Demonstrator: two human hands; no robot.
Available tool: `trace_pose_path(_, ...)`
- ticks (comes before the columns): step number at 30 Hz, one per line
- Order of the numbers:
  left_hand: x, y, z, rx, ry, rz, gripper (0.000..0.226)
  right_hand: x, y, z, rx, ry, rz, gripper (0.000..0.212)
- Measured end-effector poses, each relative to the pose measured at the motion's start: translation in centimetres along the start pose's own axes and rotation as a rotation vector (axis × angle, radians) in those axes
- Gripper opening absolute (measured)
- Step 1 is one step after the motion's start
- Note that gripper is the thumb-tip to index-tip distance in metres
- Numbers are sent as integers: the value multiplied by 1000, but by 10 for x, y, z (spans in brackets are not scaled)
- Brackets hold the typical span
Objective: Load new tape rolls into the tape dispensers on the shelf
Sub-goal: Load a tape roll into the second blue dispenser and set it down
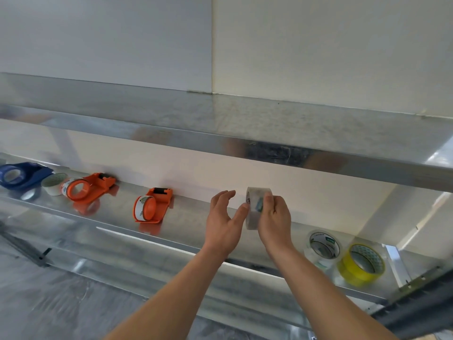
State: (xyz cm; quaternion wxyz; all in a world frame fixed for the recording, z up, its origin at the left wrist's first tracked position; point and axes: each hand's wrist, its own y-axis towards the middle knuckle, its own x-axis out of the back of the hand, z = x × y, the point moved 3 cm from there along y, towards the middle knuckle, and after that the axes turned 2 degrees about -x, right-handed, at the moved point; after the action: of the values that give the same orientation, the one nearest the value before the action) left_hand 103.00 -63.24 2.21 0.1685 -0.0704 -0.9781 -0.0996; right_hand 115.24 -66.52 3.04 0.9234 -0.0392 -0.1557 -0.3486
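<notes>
A pale white wall panel fills the upper part of the view. Below it runs a long upper shelf of dull galvanised metal, and under that the lower metal shelf where everything sits. Two bare forearms reach up to this lower shelf near its middle. The left hand is relaxed, its fingers spread and straight, and its thumb tip is at the edge of the roll, apparently touching it. The right hand grasps a clear roll of packing tape by its rim, holding it upright just above the shelf and edge-on to the camera. Far to the left lies a blue plastic tape dispenser with a roll in it. Next comes an orange plastic dispenser, also carrying a roll. A second orange dispenser, loaded too, lies nearer the hands. A loose white tape roll stands between the blue and the first orange one. To the right of the hands, a clear roll with a green label lies just beside a yellow tape roll.
</notes>
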Motion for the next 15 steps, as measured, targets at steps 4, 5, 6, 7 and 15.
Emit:
trace_pose_path(4, 23, 0, 4, 14, -26, -35, 48, -21, -9, 11, 15, 8, 27, 33)
trace_pose_path(5, 31, 0, 6, 21, -35, -47, 52, -28, -12, 15, 18, 11, 40, 33)
trace_pose_path(6, 39, 0, 8, 29, -43, -58, 53, -36, -16, 18, 20, 12, 53, 33)
trace_pose_path(7, 48, 0, 11, 36, -46, -68, 51, -44, -20, 21, 25, 13, 66, 33)
trace_pose_path(15, 145, 3, 40, 62, -65, -165, 46, -130, -60, 59, 29, 59, 134, 32)
